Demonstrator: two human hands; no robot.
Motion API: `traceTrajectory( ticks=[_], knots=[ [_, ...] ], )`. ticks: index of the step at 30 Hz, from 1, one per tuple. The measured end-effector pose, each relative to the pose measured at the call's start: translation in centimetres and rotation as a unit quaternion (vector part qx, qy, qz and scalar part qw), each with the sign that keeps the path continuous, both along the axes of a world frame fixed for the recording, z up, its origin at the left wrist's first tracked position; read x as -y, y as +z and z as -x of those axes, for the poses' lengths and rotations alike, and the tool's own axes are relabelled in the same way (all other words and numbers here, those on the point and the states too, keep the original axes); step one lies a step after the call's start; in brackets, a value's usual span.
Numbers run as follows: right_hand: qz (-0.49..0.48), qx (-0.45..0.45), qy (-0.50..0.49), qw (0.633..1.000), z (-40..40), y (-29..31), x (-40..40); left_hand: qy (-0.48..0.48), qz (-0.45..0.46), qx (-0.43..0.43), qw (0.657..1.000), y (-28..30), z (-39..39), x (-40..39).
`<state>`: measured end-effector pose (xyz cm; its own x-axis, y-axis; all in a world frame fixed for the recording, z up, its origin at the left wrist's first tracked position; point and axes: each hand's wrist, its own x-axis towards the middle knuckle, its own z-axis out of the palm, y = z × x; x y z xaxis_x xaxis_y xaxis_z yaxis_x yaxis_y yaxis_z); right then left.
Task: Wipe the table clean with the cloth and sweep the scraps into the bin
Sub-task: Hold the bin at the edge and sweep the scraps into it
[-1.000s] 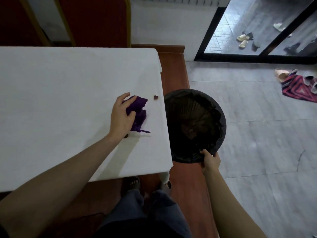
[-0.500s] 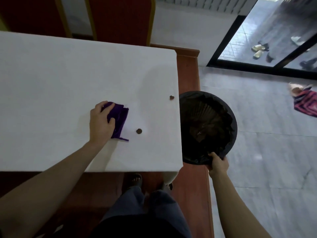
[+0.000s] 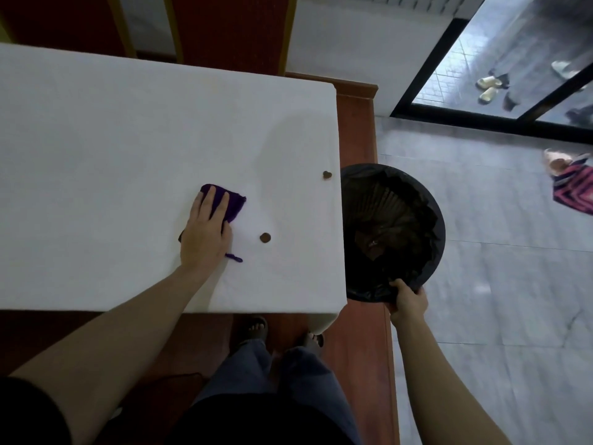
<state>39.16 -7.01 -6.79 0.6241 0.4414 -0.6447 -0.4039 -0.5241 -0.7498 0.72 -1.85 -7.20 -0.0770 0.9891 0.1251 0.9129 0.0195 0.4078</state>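
Note:
My left hand (image 3: pixel 205 232) lies flat on a purple cloth (image 3: pixel 233 202) and presses it onto the white table (image 3: pixel 112 155). To the right of the cloth a round brown scrap (image 3: pixel 265 238) rests on the table. A second, heart-shaped scrap (image 3: pixel 327 175) lies close to the table's right edge. Just beyond that edge hangs a black bin (image 3: pixel 417 200) lined with a dark bag, its mouth a little below the tabletop. My right hand (image 3: pixel 409 300) grips the bin's near rim.
Red wooden floor (image 3: pixel 359 133) runs under the table, grey tiles (image 3: pixel 497 284) to the right. A striped mat (image 3: pixel 574 191) and slippers (image 3: pixel 487 88) lie far right by a glass sliding door. My legs and feet (image 3: pixel 256 329) stand at the table's near edge.
My left hand has pulled the cloth leftward, away from the table's right edge, uncovering the round scrap. My right hand has kept its hold on the bin rim.

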Motion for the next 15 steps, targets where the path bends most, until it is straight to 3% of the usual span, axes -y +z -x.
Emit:
traceTrajectory(
  ticks=[9,15],
  knots=[
    [0.006,-0.003,0.009,1.0,-0.3,-0.9,0.0,0.042,0.005,0.005,0.999,0.5,-6.8,0.8],
    [0.003,-0.018,0.012,1.0,-1.0,-1.5,0.4,0.001,0.016,0.006,1.0,0.6,-12.0,0.2]
  ],
)
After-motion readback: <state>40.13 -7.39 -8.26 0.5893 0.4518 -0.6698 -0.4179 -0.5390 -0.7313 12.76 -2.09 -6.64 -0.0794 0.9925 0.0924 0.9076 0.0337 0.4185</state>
